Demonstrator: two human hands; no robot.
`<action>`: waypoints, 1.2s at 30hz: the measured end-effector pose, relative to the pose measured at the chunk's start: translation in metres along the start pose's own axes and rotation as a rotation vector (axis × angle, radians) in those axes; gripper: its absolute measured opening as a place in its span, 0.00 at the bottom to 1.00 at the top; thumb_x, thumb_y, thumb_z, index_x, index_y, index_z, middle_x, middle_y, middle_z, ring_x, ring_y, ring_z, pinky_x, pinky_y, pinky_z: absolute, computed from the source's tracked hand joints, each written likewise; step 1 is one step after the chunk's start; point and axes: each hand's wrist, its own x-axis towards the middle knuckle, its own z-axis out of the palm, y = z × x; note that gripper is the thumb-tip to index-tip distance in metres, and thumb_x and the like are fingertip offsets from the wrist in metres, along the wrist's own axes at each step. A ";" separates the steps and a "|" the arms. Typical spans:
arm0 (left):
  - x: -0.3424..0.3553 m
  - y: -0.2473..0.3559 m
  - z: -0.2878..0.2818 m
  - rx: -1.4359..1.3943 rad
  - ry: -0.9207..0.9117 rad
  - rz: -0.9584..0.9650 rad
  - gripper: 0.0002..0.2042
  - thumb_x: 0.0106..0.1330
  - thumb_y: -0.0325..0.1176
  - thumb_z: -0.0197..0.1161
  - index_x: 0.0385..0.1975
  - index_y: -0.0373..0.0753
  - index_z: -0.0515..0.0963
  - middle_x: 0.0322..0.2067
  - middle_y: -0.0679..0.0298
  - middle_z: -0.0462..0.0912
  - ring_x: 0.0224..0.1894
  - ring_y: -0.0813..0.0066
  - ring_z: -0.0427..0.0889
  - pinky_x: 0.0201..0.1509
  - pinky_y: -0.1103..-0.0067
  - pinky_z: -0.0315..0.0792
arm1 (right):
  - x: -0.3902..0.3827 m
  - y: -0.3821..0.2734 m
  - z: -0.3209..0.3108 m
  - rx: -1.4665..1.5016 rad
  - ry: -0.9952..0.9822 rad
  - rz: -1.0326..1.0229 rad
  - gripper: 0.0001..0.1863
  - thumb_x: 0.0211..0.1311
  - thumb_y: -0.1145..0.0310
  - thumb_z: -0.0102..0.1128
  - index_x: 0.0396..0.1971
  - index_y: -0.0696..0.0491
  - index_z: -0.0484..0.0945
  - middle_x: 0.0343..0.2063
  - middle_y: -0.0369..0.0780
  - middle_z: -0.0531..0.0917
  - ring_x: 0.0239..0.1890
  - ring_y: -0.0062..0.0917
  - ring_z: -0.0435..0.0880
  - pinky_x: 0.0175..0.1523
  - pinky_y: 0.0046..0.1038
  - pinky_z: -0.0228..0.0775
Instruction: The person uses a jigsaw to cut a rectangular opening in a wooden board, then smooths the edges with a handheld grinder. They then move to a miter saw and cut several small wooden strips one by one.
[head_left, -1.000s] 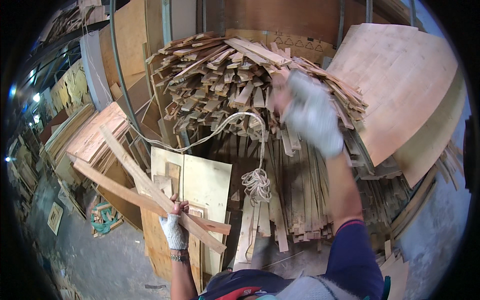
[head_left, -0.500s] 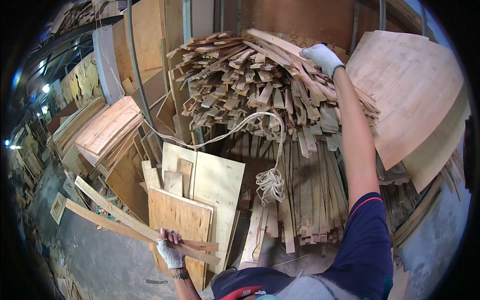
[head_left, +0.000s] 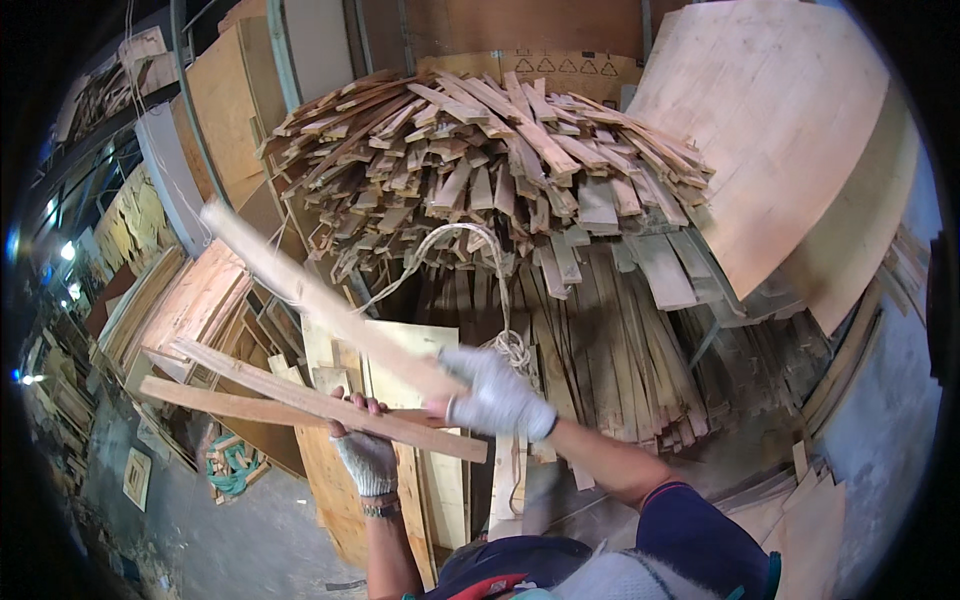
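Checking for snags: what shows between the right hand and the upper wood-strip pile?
In the head view, a bunched pale rope shows between the right hand and the upper wood-strip pile.

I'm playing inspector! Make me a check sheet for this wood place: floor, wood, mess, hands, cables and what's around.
Surface: grey floor, marked in places.
Job's things: two crossed wooden strips; third strip, blurred.
Clutter: big uneven wood stack; green-wrapped bundle on the floor.
Hands: left gloved hand holds the crossed pair; right gloved hand grips the third strip's near end.
Cables: pale rope, bunched, hanging; power cables, none certain.
Surroundings: large plywood sheets at right; lit lamp at left.
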 end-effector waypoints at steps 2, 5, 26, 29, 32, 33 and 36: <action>0.004 -0.002 0.008 -0.037 0.050 -0.035 0.28 0.72 0.56 0.62 0.61 0.43 0.68 0.40 0.64 0.75 0.39 0.70 0.76 0.51 0.70 0.75 | -0.022 0.009 0.025 -0.089 -0.034 -0.021 0.27 0.54 0.53 0.70 0.51 0.54 0.82 0.29 0.52 0.85 0.33 0.47 0.88 0.38 0.40 0.78; 0.006 -0.004 0.002 -0.031 0.135 -0.048 0.25 0.72 0.48 0.65 0.60 0.41 0.69 0.40 0.63 0.80 0.37 0.70 0.80 0.45 0.71 0.77 | -0.036 0.004 0.033 -0.236 -0.285 0.130 0.28 0.56 0.48 0.69 0.49 0.53 0.82 0.29 0.52 0.85 0.33 0.46 0.88 0.40 0.42 0.79; -0.046 0.051 -0.109 0.220 0.227 0.162 0.12 0.71 0.32 0.61 0.48 0.36 0.70 0.26 0.65 0.70 0.29 0.73 0.72 0.38 0.76 0.71 | 0.245 -0.004 -0.230 0.215 0.167 0.347 0.18 0.74 0.59 0.54 0.56 0.55 0.72 0.36 0.48 0.87 0.30 0.32 0.89 0.29 0.27 0.82; -0.052 0.058 -0.133 0.335 0.249 0.142 0.12 0.67 0.30 0.63 0.46 0.38 0.70 0.27 0.65 0.72 0.29 0.73 0.73 0.38 0.76 0.72 | 0.236 -0.018 -0.265 0.325 0.192 0.262 0.14 0.75 0.63 0.55 0.49 0.58 0.76 0.34 0.48 0.87 0.29 0.31 0.88 0.28 0.26 0.81; -0.055 0.051 -0.124 0.307 0.314 0.137 0.13 0.65 0.27 0.65 0.45 0.38 0.71 0.30 0.65 0.74 0.30 0.72 0.75 0.40 0.76 0.74 | 0.184 -0.046 -0.278 0.163 0.124 0.127 0.14 0.73 0.64 0.56 0.44 0.61 0.78 0.34 0.49 0.87 0.28 0.29 0.88 0.28 0.25 0.80; -0.056 0.055 -0.119 0.355 0.329 0.104 0.15 0.65 0.25 0.66 0.48 0.40 0.71 0.32 0.65 0.76 0.32 0.72 0.76 0.43 0.75 0.75 | 0.162 -0.055 -0.257 0.116 0.138 0.070 0.14 0.73 0.64 0.57 0.44 0.62 0.79 0.33 0.48 0.87 0.28 0.27 0.88 0.28 0.24 0.79; -0.043 0.040 -0.095 0.245 0.264 0.106 0.16 0.67 0.27 0.67 0.51 0.41 0.70 0.34 0.66 0.77 0.32 0.72 0.76 0.44 0.75 0.76 | 0.098 -0.056 -0.203 0.006 0.123 -0.042 0.14 0.72 0.66 0.56 0.46 0.63 0.79 0.28 0.42 0.85 0.27 0.21 0.85 0.26 0.22 0.76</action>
